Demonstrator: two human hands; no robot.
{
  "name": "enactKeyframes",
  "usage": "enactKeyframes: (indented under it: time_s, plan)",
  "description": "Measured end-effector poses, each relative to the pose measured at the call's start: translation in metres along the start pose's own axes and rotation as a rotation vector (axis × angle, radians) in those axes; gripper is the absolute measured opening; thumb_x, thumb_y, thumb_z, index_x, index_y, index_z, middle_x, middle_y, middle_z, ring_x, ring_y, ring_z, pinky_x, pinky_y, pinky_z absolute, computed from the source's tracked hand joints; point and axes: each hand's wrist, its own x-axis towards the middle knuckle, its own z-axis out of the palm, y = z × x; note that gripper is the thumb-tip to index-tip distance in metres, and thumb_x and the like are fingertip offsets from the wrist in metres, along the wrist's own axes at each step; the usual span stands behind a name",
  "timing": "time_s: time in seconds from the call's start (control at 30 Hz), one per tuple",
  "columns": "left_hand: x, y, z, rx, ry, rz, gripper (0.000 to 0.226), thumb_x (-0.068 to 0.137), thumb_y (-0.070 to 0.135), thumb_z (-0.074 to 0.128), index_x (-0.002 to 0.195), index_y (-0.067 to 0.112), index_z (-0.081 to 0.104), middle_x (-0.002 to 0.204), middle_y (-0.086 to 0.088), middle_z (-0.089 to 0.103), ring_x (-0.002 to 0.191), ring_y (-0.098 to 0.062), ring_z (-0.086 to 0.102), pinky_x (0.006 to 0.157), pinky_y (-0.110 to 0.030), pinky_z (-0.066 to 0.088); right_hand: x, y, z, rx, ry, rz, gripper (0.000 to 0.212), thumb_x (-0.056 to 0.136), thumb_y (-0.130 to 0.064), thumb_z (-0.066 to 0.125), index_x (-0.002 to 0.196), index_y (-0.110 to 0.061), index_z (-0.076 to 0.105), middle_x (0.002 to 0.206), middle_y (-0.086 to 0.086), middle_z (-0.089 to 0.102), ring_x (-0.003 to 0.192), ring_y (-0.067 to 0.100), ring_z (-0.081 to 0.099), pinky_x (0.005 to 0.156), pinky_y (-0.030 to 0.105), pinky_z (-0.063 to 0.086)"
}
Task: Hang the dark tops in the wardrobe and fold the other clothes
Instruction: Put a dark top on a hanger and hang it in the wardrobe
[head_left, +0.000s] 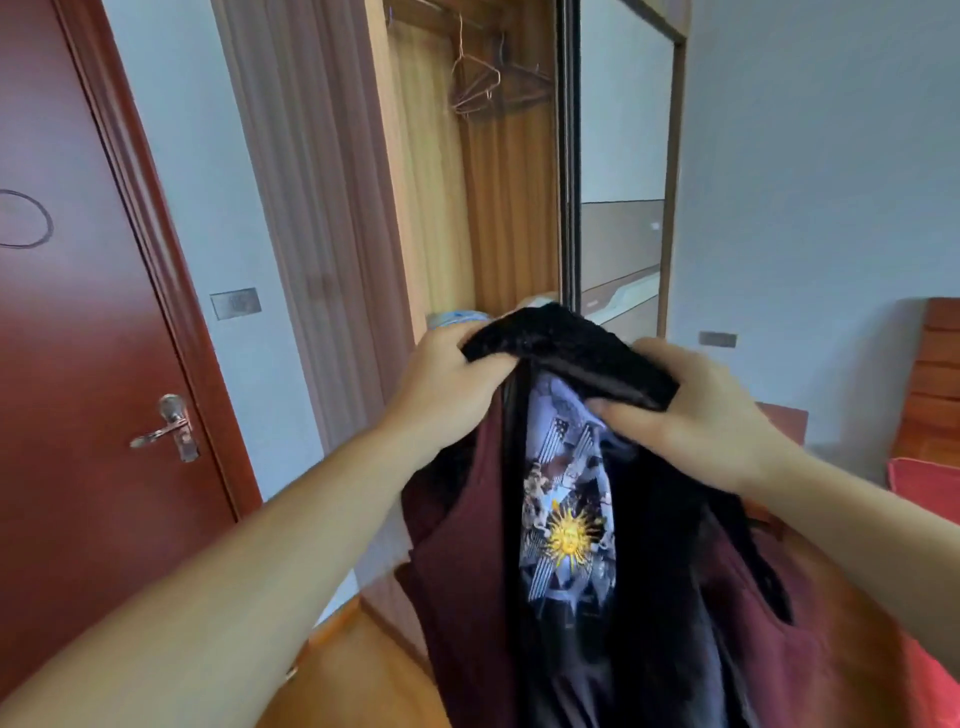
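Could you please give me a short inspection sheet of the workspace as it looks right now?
Surface: nothing seen.
Job's things: black top, printed dark top and maroon top, bunched together in front of the open wardrobe.
Clutter: empty wire hangers on the rail.
Grippers: left hand and right hand both grip the black top.
Cables: nothing seen.
Surroundings: red door, mirror.

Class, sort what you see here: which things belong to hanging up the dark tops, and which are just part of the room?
Belongs to the job:
black top
maroon top
left hand
right hand
wire hangers
wardrobe

Just there:
red door
door handle
wall switch
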Motion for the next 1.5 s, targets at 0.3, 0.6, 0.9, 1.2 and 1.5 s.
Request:
enactKeyframes:
  time_s: [0.3, 0.6, 0.9, 1.2, 1.5]
  plan:
    - [0.139, -0.126, 0.001, 0.221, -0.036, 0.205, 0.042, 0.078, 0.039, 0.069, 0.08, -0.003, 0.067, 0.079, -0.019, 0.067, 0.068, -0.023, 0.058, 0.064, -0.031, 0.045, 0.134, 0.104, 0.049, 0.036, 0.196, 0.298, 0.035, 0.086, -0.023, 0.067, 0.067, 0.001, 0.051, 0.048, -0.005, 0.038, 0.044, 0.01, 0.033, 0.045, 0.024, 0.022]
    - [0.256, -0.221, 0.001, 0.789, -0.007, 0.356, 0.031, 0.081, 0.038, 0.07, 0.101, 0.027, 0.048, 0.083, 0.015, 0.06, 0.075, -0.016, 0.059, 0.051, -0.026, 0.032, 0.297, 0.113, 0.053, -0.966, 0.188, -0.125, 0.008, 0.077, -0.02, 0.062, 0.082, -0.015, 0.065, 0.066, 0.007, 0.061, 0.068, 0.036, 0.059, 0.054, 0.031, 0.035]
    - [0.394, -0.218, 0.041, 0.168, -0.257, 0.194, 0.022, 0.082, 0.053, 0.067, 0.097, 0.038, 0.073, 0.094, 0.023, 0.073, 0.089, 0.006, 0.066, 0.077, -0.011, 0.05, 0.416, 0.233, 0.064, -0.253, 0.122, 0.062, 0.016, 0.093, -0.011, 0.05, 0.082, -0.015, 0.062, 0.075, 0.004, 0.065, 0.074, 0.021, 0.061, 0.062, 0.03, 0.044]
    - [0.516, -0.239, 0.082, 0.454, 0.101, 0.058, 0.045, 0.067, 0.069, 0.048, 0.074, 0.027, 0.064, 0.071, 0.007, 0.067, 0.067, -0.011, 0.063, 0.065, -0.038, 0.053, 0.533, 0.314, 0.061, -0.111, -0.003, -0.161, 0.003, 0.085, -0.029, 0.064, 0.082, -0.029, 0.062, 0.067, -0.016, 0.065, 0.051, 0.004, 0.057, 0.047, 0.013, 0.039]
    - [0.609, -0.244, 0.044, 0.767, 0.062, 0.195, 0.053, 0.074, 0.076, 0.056, 0.083, 0.024, 0.063, 0.074, 0.008, 0.067, 0.067, -0.009, 0.063, 0.068, -0.039, 0.055, 0.657, 0.32, 0.082, 0.167, 0.002, -0.214, 0.049, 0.086, -0.059, 0.05, 0.075, -0.015, 0.068, 0.067, -0.001, 0.069, 0.06, 0.014, 0.063, 0.058, 0.02, 0.047]
